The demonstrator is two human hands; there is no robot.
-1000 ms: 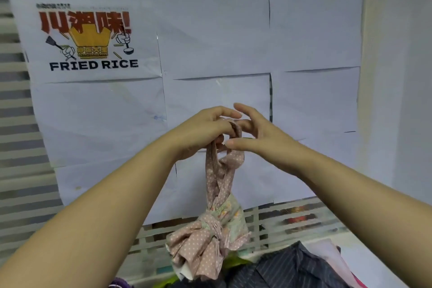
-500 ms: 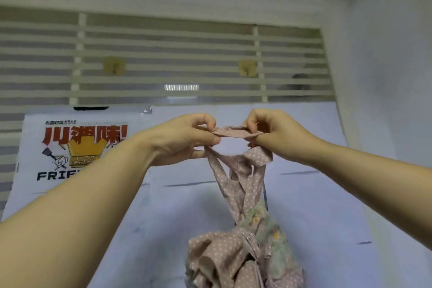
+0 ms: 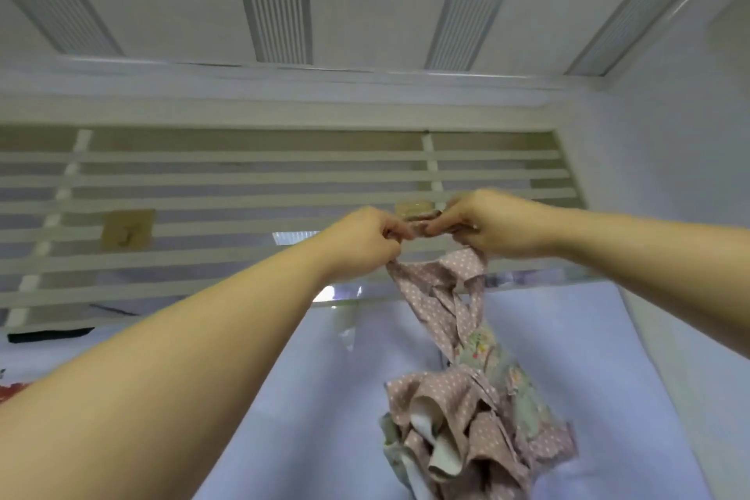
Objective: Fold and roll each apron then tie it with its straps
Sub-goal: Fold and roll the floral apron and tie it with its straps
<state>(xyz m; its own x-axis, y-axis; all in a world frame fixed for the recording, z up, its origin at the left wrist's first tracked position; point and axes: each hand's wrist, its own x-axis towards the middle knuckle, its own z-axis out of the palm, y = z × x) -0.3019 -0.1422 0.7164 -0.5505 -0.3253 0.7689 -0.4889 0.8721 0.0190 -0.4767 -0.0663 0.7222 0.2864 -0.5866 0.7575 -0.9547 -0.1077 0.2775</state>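
Note:
A rolled pink polka-dot apron bundle (image 3: 466,434) with a floral panel hangs in the air from its strap loop (image 3: 438,296). My left hand (image 3: 361,244) pinches the top of the loop from the left. My right hand (image 3: 487,227) pinches it from the right. The two hands almost touch, raised high in front of a slatted wall, right at a tan adhesive hook (image 3: 412,208) whose lower part they hide.
White horizontal slats (image 3: 243,191) cross the upper wall, with a second tan hook (image 3: 128,229) at the left. Pale paper sheets (image 3: 324,398) cover the wall below. A side wall (image 3: 669,175) stands at the right, the ceiling above.
Both hands lifted the apron by its strap from chest height up to the slats and the right-hand hook. The view tilted upward, and the pile of clothes left the frame.

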